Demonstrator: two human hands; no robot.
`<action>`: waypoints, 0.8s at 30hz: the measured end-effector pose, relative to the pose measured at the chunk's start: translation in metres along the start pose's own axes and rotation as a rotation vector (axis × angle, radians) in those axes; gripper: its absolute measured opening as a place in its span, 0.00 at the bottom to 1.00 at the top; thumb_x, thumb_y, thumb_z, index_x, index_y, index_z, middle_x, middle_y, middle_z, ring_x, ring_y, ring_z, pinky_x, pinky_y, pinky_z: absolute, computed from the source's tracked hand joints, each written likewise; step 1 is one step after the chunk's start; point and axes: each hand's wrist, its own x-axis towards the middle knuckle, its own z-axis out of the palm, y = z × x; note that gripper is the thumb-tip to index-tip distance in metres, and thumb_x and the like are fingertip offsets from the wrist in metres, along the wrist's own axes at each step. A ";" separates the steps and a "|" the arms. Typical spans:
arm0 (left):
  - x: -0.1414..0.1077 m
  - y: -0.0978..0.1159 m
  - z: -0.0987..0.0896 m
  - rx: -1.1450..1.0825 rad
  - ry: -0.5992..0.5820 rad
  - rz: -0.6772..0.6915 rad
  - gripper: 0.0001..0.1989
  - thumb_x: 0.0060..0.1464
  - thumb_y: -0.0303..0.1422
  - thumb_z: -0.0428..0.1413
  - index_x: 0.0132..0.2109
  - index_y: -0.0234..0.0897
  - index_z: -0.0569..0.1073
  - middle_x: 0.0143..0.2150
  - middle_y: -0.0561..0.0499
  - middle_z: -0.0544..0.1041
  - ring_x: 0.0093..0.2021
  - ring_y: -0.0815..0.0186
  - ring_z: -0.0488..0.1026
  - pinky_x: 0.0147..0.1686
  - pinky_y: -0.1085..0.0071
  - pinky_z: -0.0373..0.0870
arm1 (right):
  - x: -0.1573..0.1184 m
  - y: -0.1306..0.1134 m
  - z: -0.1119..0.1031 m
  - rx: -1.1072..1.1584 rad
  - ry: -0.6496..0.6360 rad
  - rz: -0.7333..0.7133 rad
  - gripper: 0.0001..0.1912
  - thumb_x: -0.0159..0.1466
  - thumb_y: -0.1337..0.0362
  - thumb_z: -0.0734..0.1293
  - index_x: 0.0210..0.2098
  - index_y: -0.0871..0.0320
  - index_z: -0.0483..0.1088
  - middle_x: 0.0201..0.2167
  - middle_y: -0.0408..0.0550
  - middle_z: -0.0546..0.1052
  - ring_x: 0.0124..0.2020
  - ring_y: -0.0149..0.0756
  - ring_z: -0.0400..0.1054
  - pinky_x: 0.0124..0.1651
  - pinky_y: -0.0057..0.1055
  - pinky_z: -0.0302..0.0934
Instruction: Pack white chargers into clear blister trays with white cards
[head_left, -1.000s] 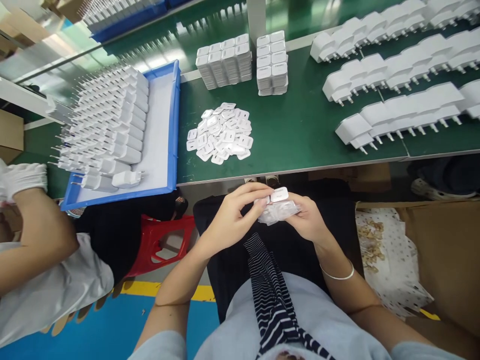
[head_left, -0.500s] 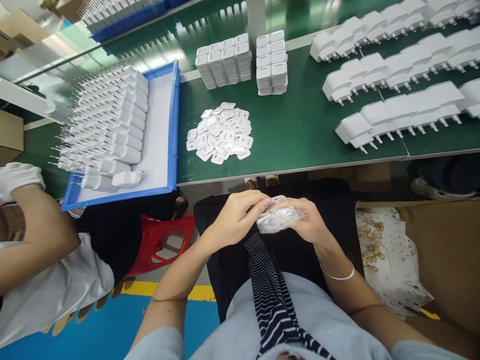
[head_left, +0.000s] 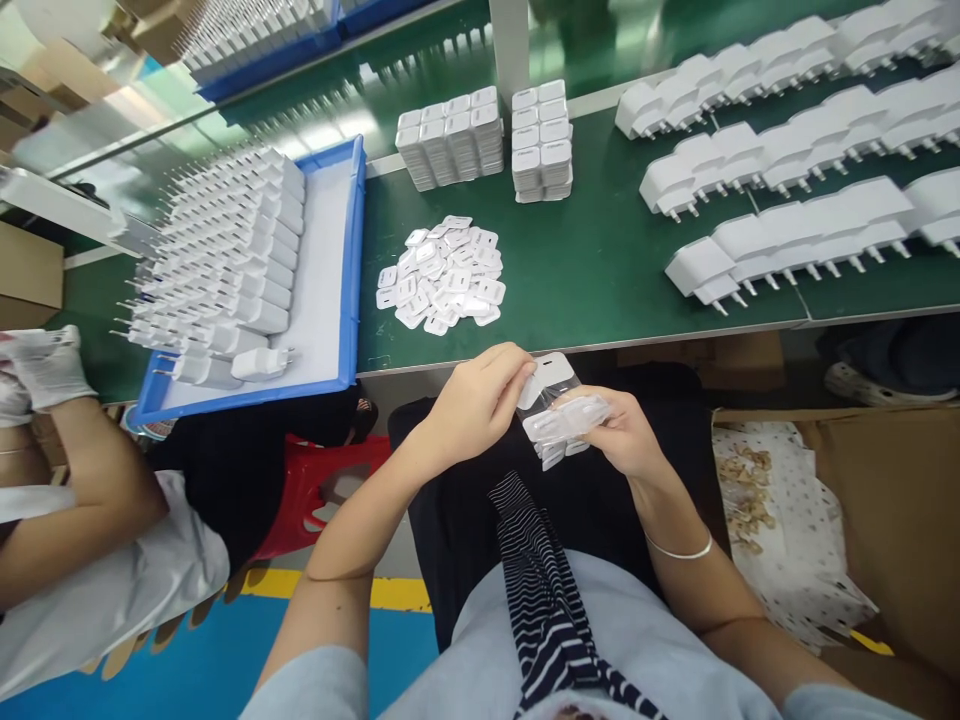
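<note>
Above my lap, both hands hold a clear plastic bag (head_left: 564,418) containing white pieces too blurred to tell apart. Its white upper part (head_left: 551,372) has a small dark slot. At the left edge of that part, my left hand (head_left: 484,400) is closed, thumb against fingers. My right hand (head_left: 616,430) grips the bag from the right, with the fingers partly hidden behind it. Beyond my hands, a loose pile of small white plastic plates (head_left: 442,275) lies on the green bench (head_left: 577,290). Behind the pile stand neat stacks of similar white plates (head_left: 450,140).
To the left, a blue-rimmed tray (head_left: 349,270) holds rows of white plug adapters (head_left: 232,260). More white adapters (head_left: 795,235) line the bench at right. A co-worker's gloved hand (head_left: 52,370) is far left, near a red stool (head_left: 330,490). An open carton (head_left: 885,500) stands at right.
The bag's white upper part now stands up above the clear plastic, more exposed than before. My left hand has risen slightly. The co-worker's gloved hands have come further into view.
</note>
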 end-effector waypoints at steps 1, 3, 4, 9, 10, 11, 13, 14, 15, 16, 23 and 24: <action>0.001 0.000 0.000 -0.013 -0.008 -0.016 0.12 0.68 0.32 0.44 0.38 0.38 0.69 0.33 0.48 0.74 0.36 0.64 0.72 0.37 0.69 0.68 | 0.000 0.000 -0.001 0.001 -0.001 0.017 0.12 0.56 0.55 0.77 0.33 0.57 0.81 0.28 0.47 0.81 0.29 0.40 0.76 0.30 0.30 0.71; 0.003 0.000 -0.001 -0.043 -0.026 -0.060 0.12 0.68 0.33 0.44 0.37 0.38 0.69 0.32 0.48 0.73 0.34 0.64 0.72 0.37 0.68 0.67 | 0.000 -0.002 -0.003 0.012 -0.006 0.056 0.15 0.54 0.53 0.78 0.33 0.58 0.80 0.27 0.47 0.81 0.27 0.40 0.76 0.29 0.30 0.71; 0.003 0.001 -0.002 -0.065 -0.034 -0.081 0.13 0.68 0.33 0.45 0.36 0.38 0.70 0.31 0.49 0.73 0.33 0.65 0.71 0.36 0.68 0.67 | 0.000 -0.004 -0.003 0.023 -0.019 0.077 0.16 0.53 0.52 0.79 0.33 0.58 0.80 0.27 0.47 0.81 0.27 0.40 0.75 0.28 0.30 0.71; 0.000 0.002 -0.013 -0.149 -0.081 -0.144 0.15 0.68 0.36 0.47 0.33 0.38 0.69 0.27 0.52 0.69 0.28 0.68 0.66 0.30 0.70 0.63 | -0.001 -0.011 -0.016 0.078 -0.135 0.126 0.17 0.52 0.52 0.80 0.33 0.59 0.80 0.26 0.48 0.81 0.25 0.40 0.76 0.27 0.29 0.71; -0.002 -0.002 -0.020 -0.137 -0.026 -0.156 0.15 0.68 0.37 0.47 0.32 0.38 0.68 0.27 0.53 0.68 0.27 0.68 0.64 0.29 0.70 0.61 | -0.003 -0.012 -0.022 0.090 -0.172 0.107 0.17 0.53 0.52 0.79 0.33 0.59 0.80 0.27 0.49 0.81 0.25 0.39 0.76 0.27 0.29 0.71; -0.003 -0.007 -0.030 -0.096 0.081 -0.173 0.16 0.68 0.38 0.47 0.31 0.39 0.67 0.26 0.53 0.67 0.27 0.68 0.63 0.28 0.69 0.60 | -0.005 -0.012 -0.029 0.100 -0.219 0.085 0.16 0.54 0.52 0.78 0.32 0.59 0.81 0.27 0.49 0.82 0.25 0.39 0.76 0.27 0.28 0.71; -0.002 -0.024 -0.053 0.073 0.394 -0.215 0.17 0.68 0.41 0.48 0.30 0.40 0.64 0.25 0.53 0.63 0.27 0.67 0.62 0.29 0.68 0.59 | -0.011 -0.012 -0.043 0.104 -0.303 0.061 0.16 0.56 0.52 0.77 0.32 0.60 0.81 0.26 0.51 0.82 0.24 0.40 0.76 0.27 0.28 0.71; 0.001 -0.035 -0.065 0.205 0.506 -0.241 0.17 0.67 0.43 0.48 0.30 0.40 0.64 0.25 0.52 0.62 0.29 0.65 0.63 0.32 0.66 0.60 | -0.014 -0.011 -0.049 0.090 -0.315 0.078 0.16 0.57 0.52 0.77 0.33 0.60 0.81 0.26 0.52 0.82 0.24 0.40 0.76 0.26 0.29 0.71; 0.005 -0.047 -0.075 0.332 0.539 -0.258 0.17 0.66 0.43 0.49 0.30 0.41 0.63 0.27 0.51 0.62 0.31 0.63 0.64 0.34 0.65 0.60 | -0.016 -0.010 -0.052 0.069 -0.303 0.110 0.15 0.56 0.54 0.77 0.33 0.60 0.81 0.27 0.52 0.82 0.24 0.41 0.77 0.26 0.28 0.71; 0.012 -0.059 -0.084 0.434 0.512 -0.282 0.17 0.65 0.44 0.50 0.30 0.41 0.62 0.28 0.50 0.62 0.34 0.61 0.66 0.37 0.64 0.61 | -0.018 -0.008 -0.053 0.046 -0.272 0.148 0.14 0.56 0.56 0.78 0.34 0.61 0.81 0.27 0.51 0.82 0.25 0.41 0.77 0.26 0.28 0.71; 0.079 -0.122 -0.079 0.515 0.205 -0.407 0.26 0.56 0.35 0.61 0.20 0.41 0.52 0.21 0.53 0.54 0.40 0.57 0.71 0.45 0.60 0.64 | -0.007 0.004 -0.020 0.054 -0.092 0.187 0.12 0.52 0.63 0.77 0.35 0.59 0.80 0.28 0.47 0.81 0.27 0.38 0.76 0.29 0.27 0.71; 0.085 -0.125 -0.078 0.506 0.195 -0.403 0.27 0.55 0.35 0.61 0.19 0.41 0.52 0.20 0.54 0.52 0.37 0.57 0.70 0.43 0.61 0.64 | -0.006 0.006 -0.016 0.065 -0.048 0.183 0.12 0.51 0.63 0.77 0.35 0.59 0.80 0.28 0.46 0.81 0.27 0.37 0.76 0.29 0.27 0.71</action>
